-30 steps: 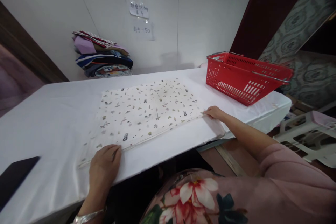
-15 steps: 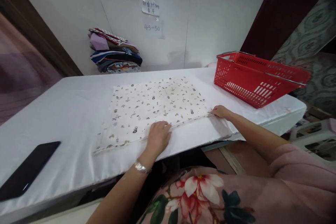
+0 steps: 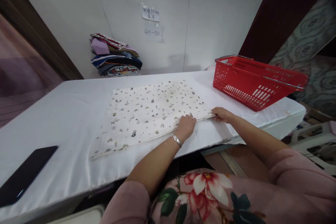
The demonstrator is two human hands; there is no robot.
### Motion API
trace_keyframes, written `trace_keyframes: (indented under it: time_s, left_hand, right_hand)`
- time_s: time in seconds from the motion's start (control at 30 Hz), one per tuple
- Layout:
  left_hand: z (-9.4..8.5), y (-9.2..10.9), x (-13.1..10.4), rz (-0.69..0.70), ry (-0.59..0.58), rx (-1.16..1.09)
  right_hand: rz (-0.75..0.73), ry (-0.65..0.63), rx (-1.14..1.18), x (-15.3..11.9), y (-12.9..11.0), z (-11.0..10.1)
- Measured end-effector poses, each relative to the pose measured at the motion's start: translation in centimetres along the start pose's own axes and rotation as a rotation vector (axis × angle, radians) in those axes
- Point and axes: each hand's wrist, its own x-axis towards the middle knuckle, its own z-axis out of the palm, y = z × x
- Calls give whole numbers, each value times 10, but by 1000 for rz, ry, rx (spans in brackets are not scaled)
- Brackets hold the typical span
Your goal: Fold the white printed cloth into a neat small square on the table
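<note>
A white cloth (image 3: 147, 112) with small grey and olive prints lies folded and flat on the white-covered table (image 3: 70, 112). My left hand (image 3: 186, 126), with a silver bracelet at the wrist, rests on the cloth's near edge, right of its middle, fingers bent over it and pressed together; whether it grips the edge is hidden. At the cloth's near right corner, my right hand (image 3: 222, 114) pinches the layered edge between thumb and fingers.
A red basket (image 3: 252, 85) with metal handles stands at the table's right end. Folded fabrics (image 3: 115, 56) are stacked at the back left. A black phone (image 3: 26, 175) lies at the front left. Two paper notes (image 3: 152, 24) hang on the wall.
My left hand has slid right along the cloth's near edge, closer to my right hand. My right hand stays at the corner, where the layered edge now shows a little raised.
</note>
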Motion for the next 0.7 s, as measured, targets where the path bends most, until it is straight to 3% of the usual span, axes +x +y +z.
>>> trace_keyframes:
  time_s: [0.27,0.37,0.57,0.7]
  left_hand:
    - [-8,5,6,-122,-104,-14]
    - [-7,8,7,-163,-93,-22]
    - [-1,15,13,-204,-46,23]
    - [3,22,13,-157,-55,53]
  right_hand:
    - [84,-88,289,4,-6,-7]
    - [83,-110,357,3,-10,-8]
    - [37,-169,437,-3,-13,-10]
    - [-27,-112,339,-7,-4,-12]
